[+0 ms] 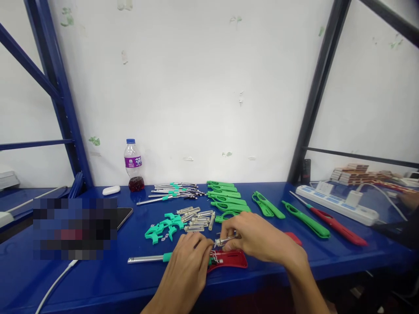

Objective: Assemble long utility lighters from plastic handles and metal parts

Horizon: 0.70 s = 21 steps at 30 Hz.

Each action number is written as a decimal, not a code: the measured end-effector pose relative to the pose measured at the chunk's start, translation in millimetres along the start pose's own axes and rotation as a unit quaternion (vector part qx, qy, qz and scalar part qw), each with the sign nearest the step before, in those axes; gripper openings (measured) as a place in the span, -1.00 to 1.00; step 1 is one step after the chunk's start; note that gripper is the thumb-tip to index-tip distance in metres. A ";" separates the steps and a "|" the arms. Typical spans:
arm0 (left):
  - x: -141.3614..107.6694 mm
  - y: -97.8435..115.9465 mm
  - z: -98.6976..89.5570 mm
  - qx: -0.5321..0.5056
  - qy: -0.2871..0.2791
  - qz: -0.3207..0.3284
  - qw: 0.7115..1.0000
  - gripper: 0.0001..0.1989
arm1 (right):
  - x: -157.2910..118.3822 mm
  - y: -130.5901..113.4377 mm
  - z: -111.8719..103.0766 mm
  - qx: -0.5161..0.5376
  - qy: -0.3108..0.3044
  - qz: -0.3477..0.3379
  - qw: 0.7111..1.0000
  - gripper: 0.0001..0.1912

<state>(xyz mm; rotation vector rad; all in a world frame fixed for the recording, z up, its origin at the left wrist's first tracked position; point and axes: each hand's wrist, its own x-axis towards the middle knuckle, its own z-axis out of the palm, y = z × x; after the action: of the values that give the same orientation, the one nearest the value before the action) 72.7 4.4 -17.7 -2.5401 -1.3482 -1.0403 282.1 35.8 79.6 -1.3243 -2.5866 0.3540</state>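
Note:
My left hand (190, 261) is closed over the front part of a red lighter handle shell (234, 259), its fingers curled. From that shell a silver lighter tube (145, 259) with a green collar (166, 257) sticks out to the left. White wires (216, 256) lie in the open shell. Just above it, my right hand (248, 237) pinches a clear gas tank with a metal end (223, 240) between thumb and fingers. Beyond my hands lie several loose clear gas tanks (198, 224) and teal plastic trigger pieces (157, 231).
Green handle shells (229, 195) and silver lighter tubes (166, 197) lie farther back. A red lighter (337, 224) and white power strip (337, 205) are at right. A bottle (133, 168), white case (111, 190) and phone (124, 214) stand or lie at left.

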 end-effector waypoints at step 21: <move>-1.1 18.8 -24.0 0.044 -0.121 -0.080 0.988 -0.81 | -3.7 11.5 -3.8 0.052 -0.060 0.028 0.996 -0.91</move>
<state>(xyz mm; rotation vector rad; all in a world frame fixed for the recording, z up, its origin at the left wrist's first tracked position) 73.9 -16.7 4.4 -2.5945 -1.6415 -0.6891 294.1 39.7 79.3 -1.3824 -2.5905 0.5858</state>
